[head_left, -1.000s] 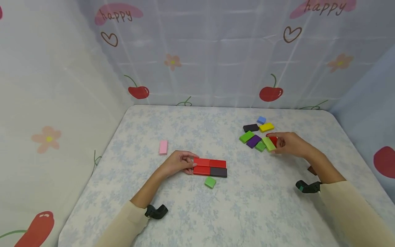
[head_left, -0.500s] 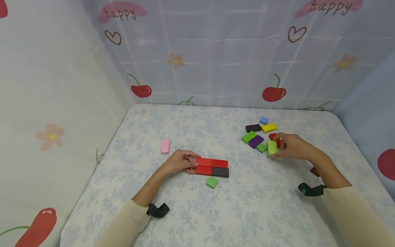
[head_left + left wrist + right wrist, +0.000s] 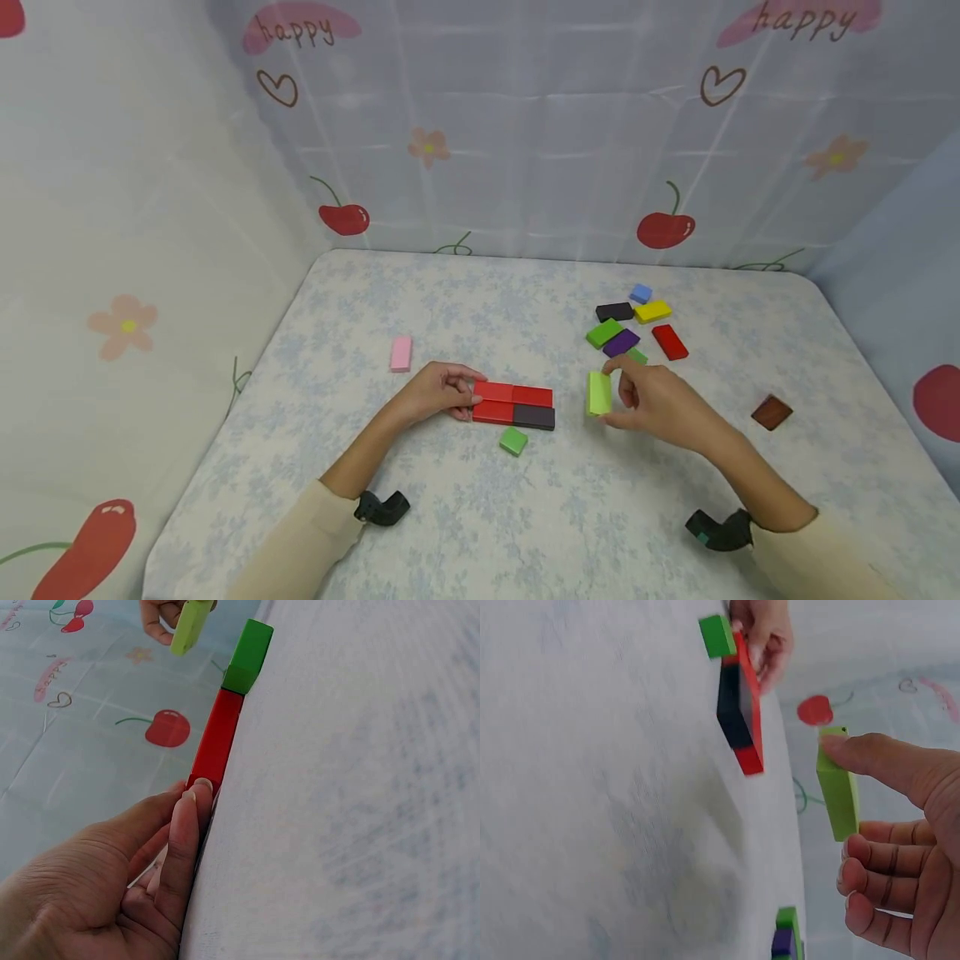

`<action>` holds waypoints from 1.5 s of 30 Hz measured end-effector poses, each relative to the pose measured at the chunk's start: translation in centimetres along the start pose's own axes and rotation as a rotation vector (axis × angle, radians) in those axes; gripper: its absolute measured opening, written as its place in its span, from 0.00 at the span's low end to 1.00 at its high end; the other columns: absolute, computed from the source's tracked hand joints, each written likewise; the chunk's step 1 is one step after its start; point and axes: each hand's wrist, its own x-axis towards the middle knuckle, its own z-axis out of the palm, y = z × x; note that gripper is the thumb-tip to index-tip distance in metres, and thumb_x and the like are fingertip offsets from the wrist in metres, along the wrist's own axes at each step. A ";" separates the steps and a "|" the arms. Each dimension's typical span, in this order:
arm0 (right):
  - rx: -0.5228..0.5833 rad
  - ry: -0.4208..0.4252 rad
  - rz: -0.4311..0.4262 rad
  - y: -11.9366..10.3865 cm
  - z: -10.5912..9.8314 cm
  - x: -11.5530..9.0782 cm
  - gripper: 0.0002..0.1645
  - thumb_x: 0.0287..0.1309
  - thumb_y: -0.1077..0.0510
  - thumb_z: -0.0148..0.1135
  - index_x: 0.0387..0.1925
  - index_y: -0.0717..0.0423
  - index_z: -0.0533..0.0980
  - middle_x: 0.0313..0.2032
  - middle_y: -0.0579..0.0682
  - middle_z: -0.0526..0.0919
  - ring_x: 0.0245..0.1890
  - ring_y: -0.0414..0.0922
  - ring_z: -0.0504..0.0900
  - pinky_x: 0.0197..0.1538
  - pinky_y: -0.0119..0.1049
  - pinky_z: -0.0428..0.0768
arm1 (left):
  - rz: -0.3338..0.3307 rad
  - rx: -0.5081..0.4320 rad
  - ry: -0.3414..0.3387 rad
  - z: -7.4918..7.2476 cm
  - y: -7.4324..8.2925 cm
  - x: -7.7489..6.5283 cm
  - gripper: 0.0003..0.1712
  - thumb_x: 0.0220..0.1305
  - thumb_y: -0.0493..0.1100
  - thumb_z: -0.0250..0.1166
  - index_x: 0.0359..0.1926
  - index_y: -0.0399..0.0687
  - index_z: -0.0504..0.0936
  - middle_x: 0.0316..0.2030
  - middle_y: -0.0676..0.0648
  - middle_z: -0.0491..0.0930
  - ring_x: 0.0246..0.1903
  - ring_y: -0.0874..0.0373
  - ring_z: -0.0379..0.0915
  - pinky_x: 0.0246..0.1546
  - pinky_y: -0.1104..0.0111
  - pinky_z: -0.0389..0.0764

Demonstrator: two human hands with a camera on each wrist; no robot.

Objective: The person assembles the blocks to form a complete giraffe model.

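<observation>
My right hand (image 3: 660, 404) pinches a lime-green block (image 3: 599, 393) by its two ends, thumb at the near end and fingertips at the far end. In the right wrist view the lime block (image 3: 838, 787) shows above the table. My left hand (image 3: 438, 392) holds the left end of a flat group of blocks, its fingertips at the corner of a red block (image 3: 493, 391). The group has another red block (image 3: 532, 396) at the back right, a red block (image 3: 492, 412) in front and a black block (image 3: 534, 417) beside it. A small green block (image 3: 513, 441) lies just in front.
A pink block (image 3: 401, 354) lies at the left. Behind my right hand is a loose cluster with purple (image 3: 621, 342), yellow (image 3: 652, 312), black (image 3: 614, 312), green (image 3: 604, 333), blue (image 3: 641, 293) and red (image 3: 670, 342) blocks. A brown block (image 3: 772, 412) lies far right.
My right hand has lifted the lime-green block out of the cluster and carried it left and nearer, uncovering the red and brown blocks. My left hand stays at the red blocks.
</observation>
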 end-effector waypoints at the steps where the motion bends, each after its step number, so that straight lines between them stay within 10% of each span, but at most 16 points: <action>1: 0.007 0.000 -0.010 -0.7 0.5 0.0 0.36 0.47 0.51 0.83 0.54 0.56 0.73 0.22 0.41 0.71 0.20 0.38 0.67 0.22 0.29 0.69 | -0.001 0.001 -0.001 0.0 0.0 0.0 0.21 0.67 0.31 0.66 0.61 0.38 0.80 0.32 0.39 0.85 0.27 0.50 0.86 0.32 0.59 0.89; 23: -0.042 -0.082 -0.108 -11.5 8.8 1.8 0.40 0.45 0.41 0.82 0.54 0.54 0.75 0.21 0.40 0.74 0.21 0.34 0.68 0.21 0.29 0.67 | -0.007 0.007 0.001 0.0 -0.2 0.1 0.21 0.67 0.32 0.67 0.61 0.38 0.80 0.31 0.40 0.85 0.26 0.52 0.86 0.31 0.61 0.89; 36: -0.127 -0.081 -0.118 -12.6 10.8 2.8 0.40 0.43 0.40 0.83 0.53 0.57 0.79 0.33 0.43 0.85 0.29 0.37 0.80 0.26 0.30 0.76 | -0.018 0.017 0.002 0.0 0.1 0.2 0.22 0.67 0.33 0.67 0.61 0.37 0.80 0.31 0.40 0.85 0.26 0.53 0.85 0.32 0.62 0.89; 45: -0.085 -0.057 -0.285 -12.5 10.7 2.7 0.25 0.46 0.50 0.83 0.47 0.51 0.84 0.38 0.41 0.83 0.30 0.34 0.76 0.30 0.27 0.76 | -0.005 0.031 -0.002 -0.2 0.1 0.1 0.22 0.67 0.35 0.69 0.60 0.39 0.81 0.31 0.40 0.85 0.27 0.52 0.86 0.32 0.60 0.89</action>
